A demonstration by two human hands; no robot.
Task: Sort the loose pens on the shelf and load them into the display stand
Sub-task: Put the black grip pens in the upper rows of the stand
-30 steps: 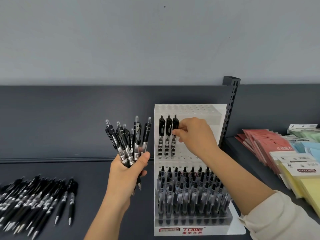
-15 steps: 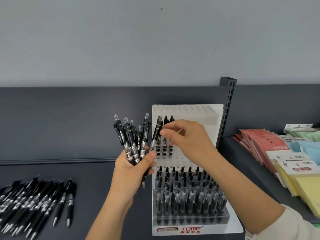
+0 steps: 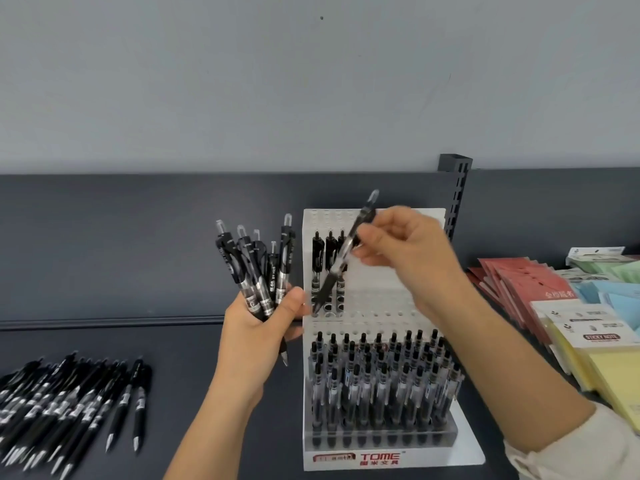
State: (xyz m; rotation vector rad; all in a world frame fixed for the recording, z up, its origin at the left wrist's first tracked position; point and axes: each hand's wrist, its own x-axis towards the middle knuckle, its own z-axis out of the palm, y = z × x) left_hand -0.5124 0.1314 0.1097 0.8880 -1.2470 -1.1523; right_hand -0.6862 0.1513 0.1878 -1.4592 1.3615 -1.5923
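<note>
Now the right hand [image 3: 405, 258] pinches one pen [image 3: 341, 261], just drawn from the bunch [image 3: 256, 268] gripped in the left hand [image 3: 258, 327], its tip seemingly nearing an empty upper hole of the stand [image 3: 391, 278]; loading continues.

stand [image 3: 398, 282]: 1 | upper-row pens [image 3: 318, 261]: 3 | bunched pens [image 3: 263, 271]: 5 | tilted pen [image 3: 337, 266]: 1

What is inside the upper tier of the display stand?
Three black pens stand at its left; other visible holes are empty. The right hand covers part of it.
</note>
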